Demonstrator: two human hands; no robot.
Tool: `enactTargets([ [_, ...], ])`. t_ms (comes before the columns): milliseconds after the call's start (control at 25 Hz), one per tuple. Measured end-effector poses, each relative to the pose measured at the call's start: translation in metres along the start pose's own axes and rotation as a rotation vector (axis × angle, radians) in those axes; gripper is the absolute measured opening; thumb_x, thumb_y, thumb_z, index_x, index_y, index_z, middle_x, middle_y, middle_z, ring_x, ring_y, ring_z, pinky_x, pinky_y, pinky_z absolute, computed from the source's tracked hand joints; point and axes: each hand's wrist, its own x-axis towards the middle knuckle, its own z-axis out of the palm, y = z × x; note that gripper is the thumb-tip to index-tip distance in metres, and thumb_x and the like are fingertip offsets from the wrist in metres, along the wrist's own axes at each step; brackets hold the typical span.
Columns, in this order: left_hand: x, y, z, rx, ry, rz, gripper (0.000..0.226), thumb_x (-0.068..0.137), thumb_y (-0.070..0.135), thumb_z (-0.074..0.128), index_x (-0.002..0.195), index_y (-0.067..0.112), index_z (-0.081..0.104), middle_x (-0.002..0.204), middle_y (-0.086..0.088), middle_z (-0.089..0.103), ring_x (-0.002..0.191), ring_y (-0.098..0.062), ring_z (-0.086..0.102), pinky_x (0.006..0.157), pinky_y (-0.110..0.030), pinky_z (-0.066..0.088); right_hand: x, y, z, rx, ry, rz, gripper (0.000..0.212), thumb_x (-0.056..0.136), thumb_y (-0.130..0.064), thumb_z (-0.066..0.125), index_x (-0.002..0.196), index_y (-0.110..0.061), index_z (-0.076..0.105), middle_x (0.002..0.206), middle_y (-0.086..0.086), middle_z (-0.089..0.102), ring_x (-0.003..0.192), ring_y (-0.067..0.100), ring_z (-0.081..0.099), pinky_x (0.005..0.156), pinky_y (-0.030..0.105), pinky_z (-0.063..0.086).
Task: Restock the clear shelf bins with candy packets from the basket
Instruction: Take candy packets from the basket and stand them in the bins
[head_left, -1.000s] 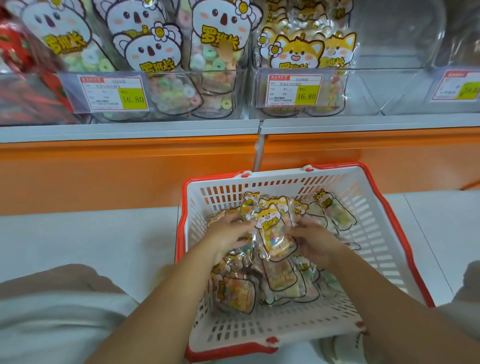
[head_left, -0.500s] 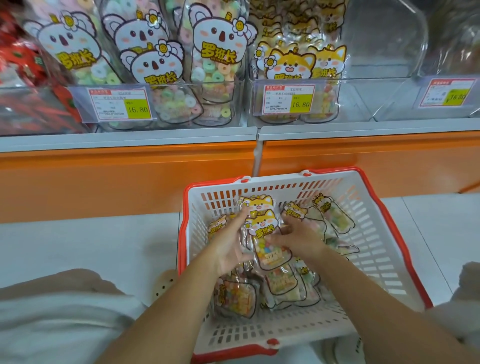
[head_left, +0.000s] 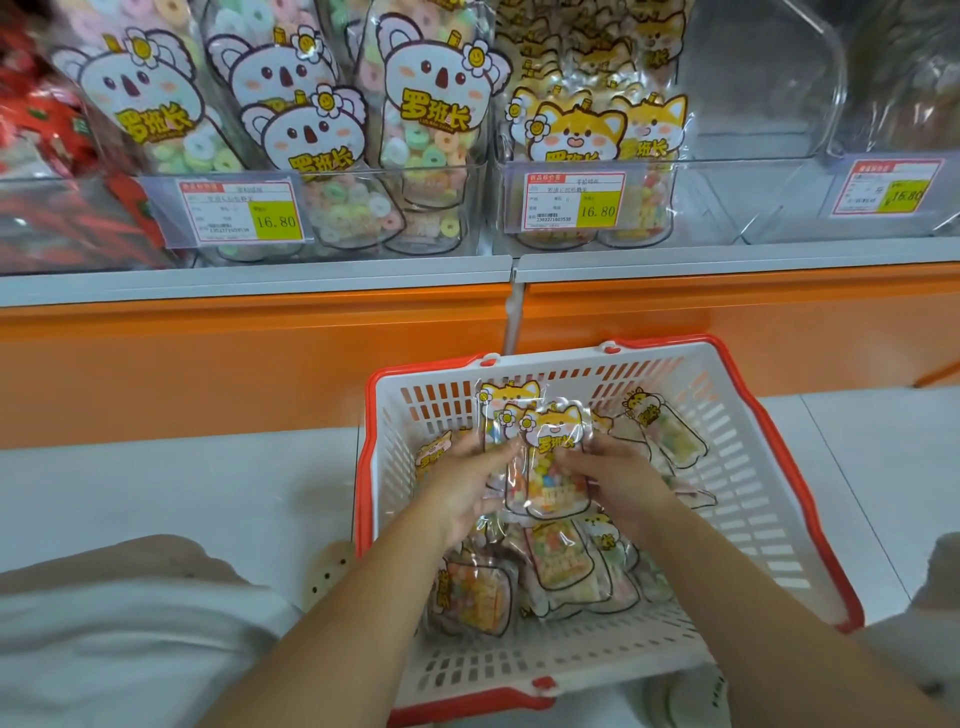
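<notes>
Head view. A: Nearest us, left hand (head_left: 467, 486) and right hand (head_left: 626, 483) each grip one edge of a small stack of clear fox-printed candy packets (head_left: 550, 462). The fingers are curled round it, and it is held up inside the white slotted plastic basket with red rim (head_left: 769, 499).
B: We log that as pick-up under way. Beneath, a heap of loose fox-printed packets (head_left: 558, 569) lies on the basket floor, so we judge most of the restocking remains.
A: Farther off, the clear plastic shelf bin with the yellow price tag (head_left: 727, 202) holds a few standing fox packets (head_left: 574, 132) at its left. Its right side looks bare.
B: Change against one second ago: the hands have closed in on the stack, and its top now sits nearer the basket's far rim. Bin contents unchanged.
</notes>
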Motion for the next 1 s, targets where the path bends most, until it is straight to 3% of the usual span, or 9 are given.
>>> enactTargets([
  [120, -0.001, 0.000, 0.000, -0.025, -0.028, -0.011, 0.082, 0.074, 0.038, 0.077, 0.145, 0.021, 0.041, 0.143, 0.002, 0.051, 0.125, -0.017, 0.051, 0.101, -0.048, 0.045, 0.002, 0.011, 0.000, 0.061, 0.020, 0.028, 0.005, 0.091, -0.007, 0.062, 0.093, -0.002, 0.062, 0.075, 0.007, 0.069, 0.081, 0.022, 0.061, 0.079, 0.036, 0.047],
  [240, -0.001, 0.008, 0.000, -0.131, -0.054, 0.001, 0.080, 0.080, 0.035, 0.072, 0.148, 0.022, 0.033, 0.150, 0.003, 0.040, 0.127, -0.024, 0.051, 0.099, -0.054, 0.049, 0.008, 0.014, -0.013, 0.299, 0.029, 0.093, 0.020, 0.093, -0.001, 0.054, 0.112, 0.002, 0.061, 0.099, 0.016, 0.067, 0.096, 0.032, 0.063, 0.093, 0.051, 0.051],
  [480, 0.007, 0.007, -0.006, -0.182, -0.056, -0.033, 0.093, 0.077, 0.038, 0.076, 0.153, 0.022, 0.024, 0.160, -0.006, 0.026, 0.132, -0.032, 0.048, 0.090, -0.053, 0.055, 0.001, -0.008, -0.020, 0.491, -0.008, 0.059, 0.016, 0.097, -0.002, 0.047, 0.095, -0.008, 0.062, 0.087, 0.007, 0.070, 0.076, 0.020, 0.071, 0.067, 0.033, 0.059],
  [560, 0.006, 0.007, -0.001, -0.099, -0.139, -0.051, 0.103, 0.067, 0.053, 0.081, 0.151, 0.026, 0.029, 0.156, -0.002, 0.033, 0.129, -0.030, 0.052, 0.095, -0.054, 0.051, -0.003, -0.009, 0.003, 0.281, 0.004, -0.027, 0.013, 0.097, -0.002, 0.051, 0.098, -0.009, 0.062, 0.085, 0.006, 0.070, 0.076, 0.017, 0.070, 0.068, 0.031, 0.057],
  [640, 0.004, 0.003, 0.001, 0.038, -0.128, -0.014, 0.115, 0.053, 0.055, 0.090, 0.149, 0.023, 0.033, 0.148, 0.003, 0.047, 0.128, -0.025, 0.053, 0.104, -0.056, 0.043, -0.007, -0.007, 0.026, -0.173, 0.063, -0.116, 0.010, 0.101, -0.014, 0.048, 0.097, -0.014, 0.057, 0.084, 0.004, 0.064, 0.078, 0.017, 0.062, 0.072, 0.031, 0.051],
  [720, 0.007, -0.003, -0.006, 0.131, -0.019, 0.025, 0.095, 0.049, 0.048, 0.092, 0.132, 0.023, 0.052, 0.125, 0.001, 0.067, 0.119, -0.023, 0.059, 0.108, -0.057, 0.037, -0.004, -0.008, 0.035, -0.515, 0.052, -0.130, 0.025, 0.106, -0.027, 0.034, 0.113, -0.016, 0.056, 0.093, 0.012, 0.061, 0.079, 0.017, 0.053, 0.076, 0.038, 0.048],
  [800, 0.010, -0.005, -0.018, 0.115, 0.091, 0.032, 0.071, 0.059, 0.039, 0.089, 0.120, 0.022, 0.057, 0.117, -0.003, 0.070, 0.115, -0.024, 0.061, 0.109, -0.055, 0.035, 0.011, -0.007, 0.020, -0.620, 0.055, 0.042, 0.041, 0.106, -0.029, 0.031, 0.139, -0.010, 0.045, 0.126, 0.021, 0.057, 0.090, 0.023, 0.059, 0.077, 0.039, 0.048],
  [880, 0.013, -0.007, -0.030, 0.045, 0.110, 0.018, 0.072, 0.056, 0.035, 0.088, 0.118, 0.020, 0.056, 0.118, -0.006, 0.069, 0.112, -0.025, 0.062, 0.108, -0.051, 0.038, 0.023, 0.009, -0.004, -0.839, 0.042, 0.247, 0.039, 0.102, -0.030, 0.045, 0.125, 0.001, 0.053, 0.120, 0.019, 0.060, 0.108, 0.032, 0.061, 0.075, 0.036, 0.049],
  [1000, 0.014, -0.012, -0.036, 0.038, 0.104, 0.025, 0.105, 0.043, 0.043, 0.093, 0.135, 0.020, 0.047, 0.131, -0.004, 0.062, 0.123, -0.025, 0.055, 0.111, -0.054, 0.031, 0.025, 0.058, -0.010, -1.115, 0.046, 0.289, 0.048, 0.078, -0.050, 0.072, 0.095, -0.010, 0.052, 0.091, 0.009, 0.053, 0.083, 0.023, 0.055, 0.065, 0.030, 0.041],
])
